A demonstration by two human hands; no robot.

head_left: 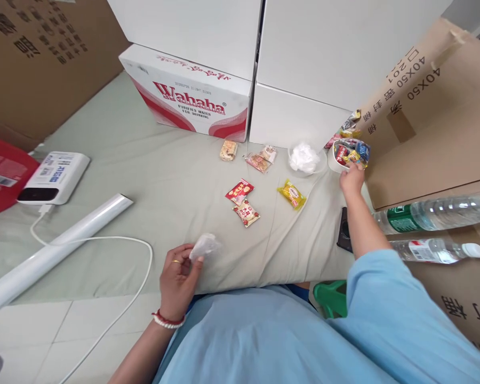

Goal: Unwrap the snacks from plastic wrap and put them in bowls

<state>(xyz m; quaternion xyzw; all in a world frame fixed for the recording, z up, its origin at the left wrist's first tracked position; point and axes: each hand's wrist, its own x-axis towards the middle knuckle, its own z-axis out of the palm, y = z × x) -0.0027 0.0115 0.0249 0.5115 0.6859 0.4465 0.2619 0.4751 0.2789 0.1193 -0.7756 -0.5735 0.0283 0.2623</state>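
Right hand (pixel 352 178), fingers curled, reaches into the snack bowl (pixel 335 160) at right of frame; left hand (pixel 178 274) pinches a clear bag (pixel 205 246), lower centre.

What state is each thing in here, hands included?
Left hand: closed on a small clear bag.
Right hand: reaching into the snack bowl, fingers on the wrappers; grip unclear.
Snack bowl: full of wrapped snacks.
Second bowl: holds crumpled white plastic.
Five snack packets: sealed, lying loose on the cloth.
Two water bottles: capped, lying on their sides.
Power bank: cable plugged in.
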